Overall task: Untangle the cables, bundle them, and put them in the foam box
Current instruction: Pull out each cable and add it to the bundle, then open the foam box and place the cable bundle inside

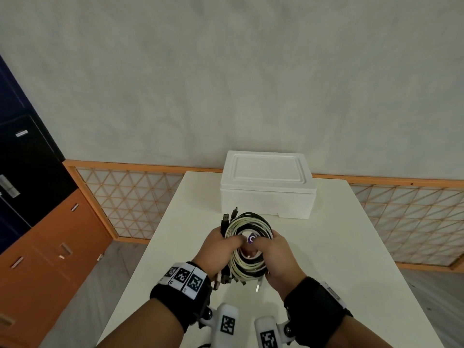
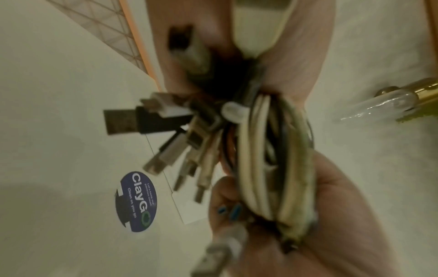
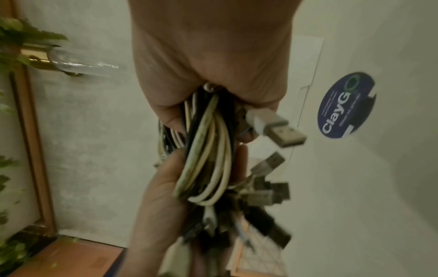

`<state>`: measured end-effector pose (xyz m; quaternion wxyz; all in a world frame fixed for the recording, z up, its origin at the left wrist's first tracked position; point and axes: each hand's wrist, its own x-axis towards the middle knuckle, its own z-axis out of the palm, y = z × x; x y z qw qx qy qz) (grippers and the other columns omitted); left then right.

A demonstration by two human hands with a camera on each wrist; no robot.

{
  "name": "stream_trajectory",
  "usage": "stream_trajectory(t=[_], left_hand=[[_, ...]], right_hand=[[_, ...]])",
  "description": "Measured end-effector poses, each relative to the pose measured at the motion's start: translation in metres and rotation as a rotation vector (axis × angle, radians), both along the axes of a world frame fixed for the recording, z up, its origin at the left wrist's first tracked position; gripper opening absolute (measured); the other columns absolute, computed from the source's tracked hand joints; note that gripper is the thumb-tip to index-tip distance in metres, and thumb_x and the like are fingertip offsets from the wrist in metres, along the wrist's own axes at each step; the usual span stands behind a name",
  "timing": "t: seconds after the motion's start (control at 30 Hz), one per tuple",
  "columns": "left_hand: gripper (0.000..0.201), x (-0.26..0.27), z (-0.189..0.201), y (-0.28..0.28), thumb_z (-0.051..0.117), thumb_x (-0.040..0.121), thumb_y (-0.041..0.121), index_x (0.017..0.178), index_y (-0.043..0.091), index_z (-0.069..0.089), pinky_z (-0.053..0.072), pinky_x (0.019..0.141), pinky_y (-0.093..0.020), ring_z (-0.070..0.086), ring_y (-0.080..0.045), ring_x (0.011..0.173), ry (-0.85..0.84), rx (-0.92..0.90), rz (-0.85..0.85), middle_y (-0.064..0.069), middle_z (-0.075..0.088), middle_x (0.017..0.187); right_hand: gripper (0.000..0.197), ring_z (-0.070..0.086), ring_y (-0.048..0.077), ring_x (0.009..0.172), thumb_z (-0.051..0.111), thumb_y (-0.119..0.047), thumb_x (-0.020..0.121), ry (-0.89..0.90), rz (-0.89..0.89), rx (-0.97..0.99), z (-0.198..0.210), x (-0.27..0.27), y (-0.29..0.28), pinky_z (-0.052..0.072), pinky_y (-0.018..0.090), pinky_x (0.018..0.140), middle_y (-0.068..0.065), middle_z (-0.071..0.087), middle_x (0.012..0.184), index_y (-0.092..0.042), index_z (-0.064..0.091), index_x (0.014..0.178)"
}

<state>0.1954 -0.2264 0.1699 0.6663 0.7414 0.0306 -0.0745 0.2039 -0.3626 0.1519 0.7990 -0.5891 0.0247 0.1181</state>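
A coil of white and black USB cables (image 1: 249, 221) hangs above the white table (image 1: 339, 247), held between both hands. My left hand (image 1: 227, 243) grips the coil's left side, with several plugs sticking out above and below it. My right hand (image 1: 271, 247) grips the right side, fingers curled round the strands. The left wrist view shows the cables (image 2: 260, 159) and loose plugs (image 2: 123, 121) close up and blurred. In the right wrist view the cables (image 3: 208, 150) run from my right palm down into my left hand. The white foam box (image 1: 267, 187) stands behind the coil with its lid on.
A round blue sticker (image 2: 136, 201) lies on the table under the coil. Orange drawers (image 1: 50, 247) stand at the left, beyond the table's edge. An orange lattice panel (image 1: 130, 197) runs along the wall. Bare table surface shows on both sides of the box.
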Motion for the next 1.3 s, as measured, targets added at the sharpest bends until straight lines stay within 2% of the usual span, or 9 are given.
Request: stream_trajectory(t=[0.17,0.27,0.33,0.47,0.63,1.0,1.1,1.2,1.3], left_hand=[[0.012,0.003,-0.008,0.001,0.059,0.081,0.009,0.086,0.018,0.065,0.052,0.067,-0.028,0.068,-0.019,0.074,-0.04,0.24,0.127,-0.001,0.071,0.078],[0.01,0.003,-0.011,0.01,0.056,0.082,0.011,0.086,0.019,0.061,0.046,0.067,-0.027,0.064,-0.019,0.077,-0.077,0.405,0.117,0.0,0.067,0.078],[0.009,0.0,-0.009,0.01,0.055,0.08,0.011,0.081,0.02,0.058,0.043,0.063,-0.026,0.062,-0.019,0.074,-0.121,0.526,0.048,0.002,0.064,0.075],[0.015,-0.007,-0.001,-0.004,0.062,0.076,0.016,0.073,0.027,0.052,0.044,0.061,-0.028,0.061,-0.016,0.07,-0.221,0.66,-0.125,0.006,0.063,0.071],[0.014,-0.002,0.0,-0.001,0.059,0.078,0.019,0.078,0.024,0.046,0.036,0.055,-0.028,0.057,-0.018,0.069,-0.35,0.891,-0.144,0.006,0.056,0.07],[0.008,0.004,-0.014,-0.007,0.055,0.077,0.013,0.077,0.02,0.059,0.045,0.065,-0.027,0.062,-0.017,0.072,-0.09,0.577,-0.027,0.004,0.062,0.072],[0.006,0.009,-0.015,-0.004,0.053,0.079,0.016,0.078,0.021,0.056,0.043,0.062,-0.028,0.061,-0.02,0.074,-0.102,0.756,-0.023,0.004,0.061,0.073],[0.004,0.012,-0.012,-0.003,0.052,0.082,0.023,0.084,0.02,0.053,0.039,0.061,-0.027,0.062,-0.024,0.08,-0.181,1.14,-0.094,0.001,0.063,0.082],[0.015,0.01,-0.009,-0.014,0.05,0.086,0.027,0.094,0.017,0.059,0.041,0.066,-0.027,0.065,-0.024,0.087,-0.266,1.397,-0.23,-0.002,0.069,0.095]], right_hand=[[0.045,0.066,0.015,0.091,0.075,-0.016,0.061,-0.114,0.266,-0.388,-0.006,0.007,-0.024,0.053,0.031,0.082,-0.001,0.071,0.096,-0.013,0.065,0.105],[0.109,0.039,0.017,0.133,0.08,-0.038,0.056,-0.152,0.181,-0.829,0.002,0.01,-0.038,0.034,0.043,0.11,-0.002,0.036,0.148,-0.019,0.023,0.147],[0.104,0.019,0.017,0.143,0.072,-0.033,0.069,-0.41,0.125,-1.078,0.015,0.008,-0.032,0.017,0.046,0.117,-0.003,0.021,0.153,-0.02,0.008,0.15],[0.076,0.05,0.017,0.119,0.063,-0.01,0.072,-0.614,0.28,-1.16,0.026,0.007,-0.008,0.036,0.028,0.106,0.002,0.053,0.13,-0.016,0.035,0.142],[0.021,0.054,0.002,0.058,0.063,-0.005,0.064,-0.457,0.16,-0.894,0.015,0.007,-0.01,0.041,0.016,0.055,-0.01,0.059,0.065,-0.023,0.055,0.072],[0.019,0.052,0.006,0.056,0.064,-0.007,0.064,-0.372,0.104,-0.902,0.007,0.015,-0.009,0.038,0.015,0.05,-0.007,0.055,0.061,-0.021,0.051,0.064],[0.039,0.06,0.012,0.088,0.065,-0.015,0.067,-0.368,0.271,-1.002,0.013,0.019,-0.021,0.051,0.026,0.077,-0.002,0.062,0.099,-0.021,0.055,0.104],[0.097,0.026,0.02,0.139,0.066,-0.027,0.065,-0.595,0.277,-1.181,0.025,0.011,-0.031,0.024,0.045,0.115,0.004,0.025,0.151,-0.019,0.016,0.148],[0.093,0.014,0.023,0.144,0.062,-0.028,0.073,-0.774,0.358,-1.458,0.037,-0.001,-0.014,0.004,0.051,0.118,0.007,0.018,0.155,-0.013,0.01,0.149]])
